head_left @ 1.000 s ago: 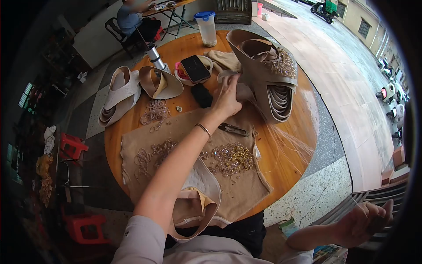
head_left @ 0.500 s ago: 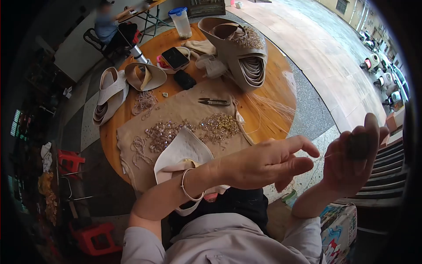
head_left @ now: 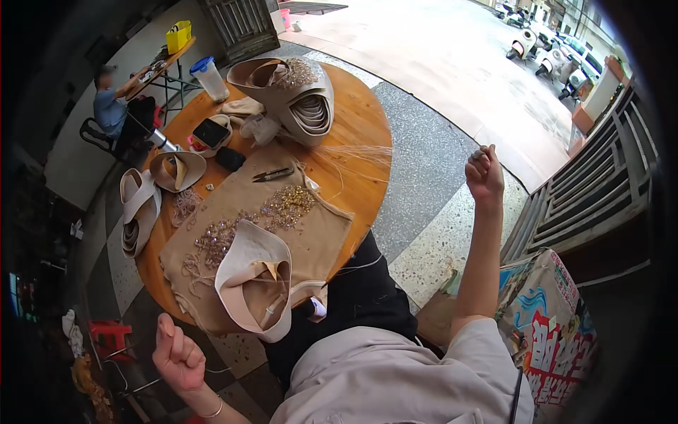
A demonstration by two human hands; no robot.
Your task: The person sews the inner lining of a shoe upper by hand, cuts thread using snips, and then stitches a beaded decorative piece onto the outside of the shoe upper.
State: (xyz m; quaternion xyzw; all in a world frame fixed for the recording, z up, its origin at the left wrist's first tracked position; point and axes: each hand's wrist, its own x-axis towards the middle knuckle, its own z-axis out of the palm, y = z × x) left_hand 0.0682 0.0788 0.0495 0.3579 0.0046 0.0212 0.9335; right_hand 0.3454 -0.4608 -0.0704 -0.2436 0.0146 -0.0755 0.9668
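My left hand [head_left: 179,355] is at the lower left, off the table edge, with fingers curled and pinched; a thin pale thread [head_left: 220,370] shows beside it. Far out to the right, my right hand [head_left: 484,173] is raised and closed, with something small and grey at its fingertips that I cannot make out. Between them, a pale curved shoe upper [head_left: 236,279] rests at the table's near edge by my lap. Behind it lie clear beads [head_left: 215,240] and gold beads [head_left: 293,205] on a beige cloth [head_left: 318,237]. Thread snips [head_left: 273,174] lie farther back.
The round wooden table [head_left: 364,120] also holds stacked uppers [head_left: 311,106], more uppers [head_left: 139,205], a phone [head_left: 210,132], a lidded plastic tub [head_left: 210,79] and loose threads [head_left: 353,151]. A person [head_left: 111,106] sits at another table. A red stool [head_left: 109,338] stands left, a slatted wooden piece [head_left: 586,169] right.
My hands were close together on the right with a thread between them. Now they are wide apart, left hand at lower left, right hand raised. The view has shifted.
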